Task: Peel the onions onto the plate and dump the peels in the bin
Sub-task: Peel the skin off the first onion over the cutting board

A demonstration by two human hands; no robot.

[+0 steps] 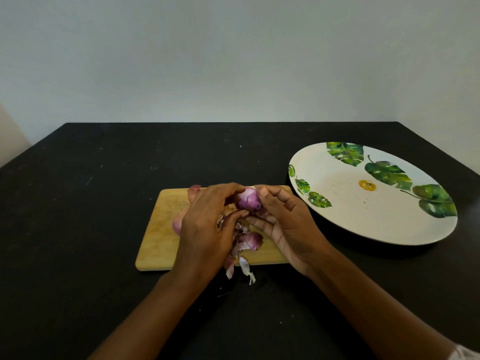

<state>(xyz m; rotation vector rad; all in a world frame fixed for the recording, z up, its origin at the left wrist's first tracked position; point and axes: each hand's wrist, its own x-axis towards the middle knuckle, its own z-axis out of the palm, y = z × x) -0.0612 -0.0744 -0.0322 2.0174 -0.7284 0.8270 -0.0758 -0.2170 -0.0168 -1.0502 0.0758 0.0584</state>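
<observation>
A small purple onion [248, 200] is held above the wooden cutting board [159, 240] between both hands. My left hand [207, 224] curls its fingers and thumb round the onion's left side. My right hand [283, 222] pinches it from the right, thumb on top. Loose purple and white peels [246, 242] lie on the board under my hands, and a few [245, 268] hang over its front edge onto the table. Two unpeeled onions [179, 222] [193, 191] sit on the board, partly hidden behind my left hand. The white plate with green leaf prints [337, 193] stands to the right and holds no onions.
The board and plate rest on a black table [91, 203] that ends at a pale wall. No bin is in view.
</observation>
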